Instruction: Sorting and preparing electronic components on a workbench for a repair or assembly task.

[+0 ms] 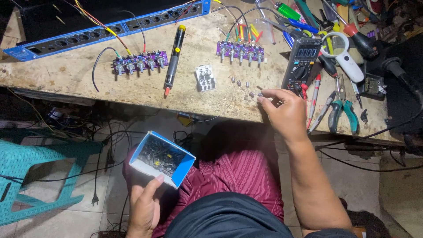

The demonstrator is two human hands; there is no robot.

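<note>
- The bench (79,72) fills the upper frame, a worn pale top running from 9 to 3 o'clock
- A long blue rack panel (105,27) lies tilted at 11 o'clock, wires trailing from it onto the bench
- A teal stool (26,172) stands on the floor at 8 o'clock
- The right hand (285,112), just right of centre, rests at the bench's near edge with fingertips pinched on a small grey part; I cannot tell the part's kind
- The left hand (144,207) at 7 o'clock grips a small blue box (162,159) from below, thumb against its white near wall; the box sits open over the lap, left of centre, holding many small parts
- A multimeter (302,64) lies at 2 o'clock, just above the right hand, its probes (314,99) beside it
- Pliers (343,112) with green handles lie at 3 o'clock
- A magnifier (341,53) lies right of the multimeter
- A desoldering pump (174,59) lies near 12 o'clock, between two purple boards (140,61) with knob rows
- A small white module (205,78) sits right of the pump
- Loose parts (240,83) are scattered on the bench just left of the right hand's fingertips
</note>
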